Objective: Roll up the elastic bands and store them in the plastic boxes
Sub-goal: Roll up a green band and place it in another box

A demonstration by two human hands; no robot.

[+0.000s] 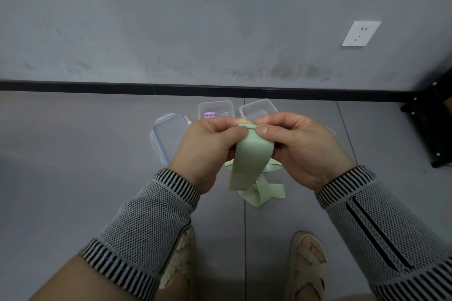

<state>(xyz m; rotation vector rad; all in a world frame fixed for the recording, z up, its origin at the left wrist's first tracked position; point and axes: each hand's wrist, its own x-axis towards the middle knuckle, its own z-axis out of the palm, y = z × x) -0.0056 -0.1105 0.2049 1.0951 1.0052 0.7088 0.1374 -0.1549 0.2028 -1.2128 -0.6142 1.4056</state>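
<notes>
A pale green elastic band (249,161) hangs between my hands, its lower part lying in loose folds on the grey floor. My left hand (208,146) and my right hand (298,146) both pinch its top end, which is turned over into a small roll. Beyond my hands, two open clear plastic boxes stand on the floor: one (216,109) holds a purple item, the other (258,109) is partly hidden by my right hand. A clear lid (168,137) with clips lies to the left.
A grey wall with a black skirting (171,88) runs close behind the boxes, with a white socket (360,33) on it. A black metal frame (433,127) stands at the right. My sandalled feet (307,264) are on the floor below my hands.
</notes>
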